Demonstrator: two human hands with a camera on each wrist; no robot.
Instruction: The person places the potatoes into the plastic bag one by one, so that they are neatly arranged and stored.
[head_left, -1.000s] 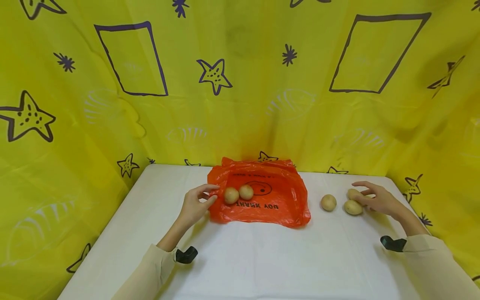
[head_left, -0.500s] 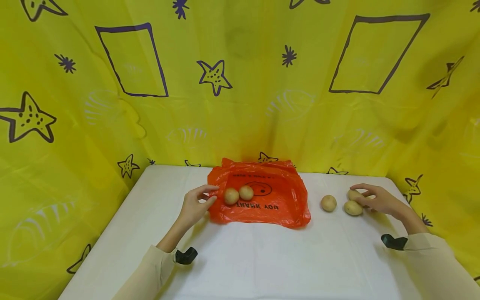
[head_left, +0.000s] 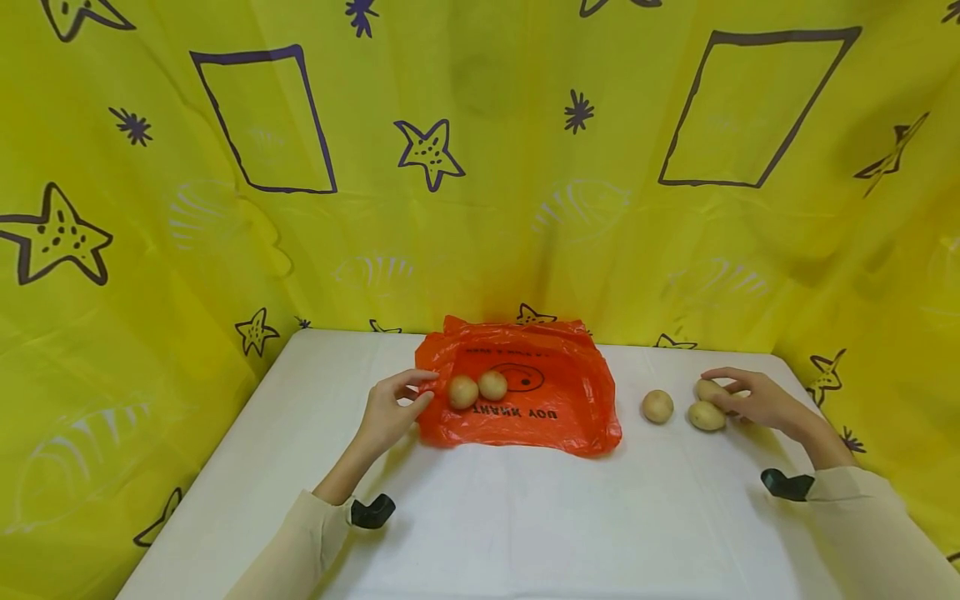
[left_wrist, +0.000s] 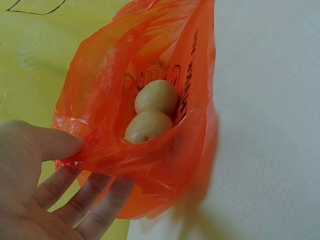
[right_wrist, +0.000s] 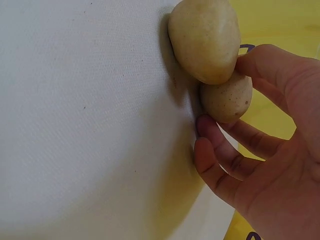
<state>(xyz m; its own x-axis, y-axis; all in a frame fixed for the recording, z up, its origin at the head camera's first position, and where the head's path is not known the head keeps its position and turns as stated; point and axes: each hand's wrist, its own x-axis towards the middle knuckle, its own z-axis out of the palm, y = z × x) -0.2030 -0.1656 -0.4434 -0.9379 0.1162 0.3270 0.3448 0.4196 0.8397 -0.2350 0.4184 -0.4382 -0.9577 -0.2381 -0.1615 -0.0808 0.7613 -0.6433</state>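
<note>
My left hand [head_left: 389,412] pinches the left edge of an open red plastic bag [head_left: 570,417], thumb above the rim and fingers below, as the left wrist view shows. Inside the bag lie two round, pale potatoes [left_wrist: 157,98], touching. On the right, my right hand [head_left: 767,406] has thumb and curled fingers around a potato [right_wrist: 226,101] on the white surface. A larger potato [right_wrist: 206,40] touches it on the near side. Behind the hand, a pale patch in the head view may be another potato, mostly hidden. A separate potato [head_left: 657,406] lies between bag and hand.
The white-covered table [head_left: 510,525] runs back to a yellow curtain [head_left: 502,233] with starfish drawings. The curtain also closes off both sides. Each wrist carries a small black device [head_left: 372,511] at the sleeve cuff.
</note>
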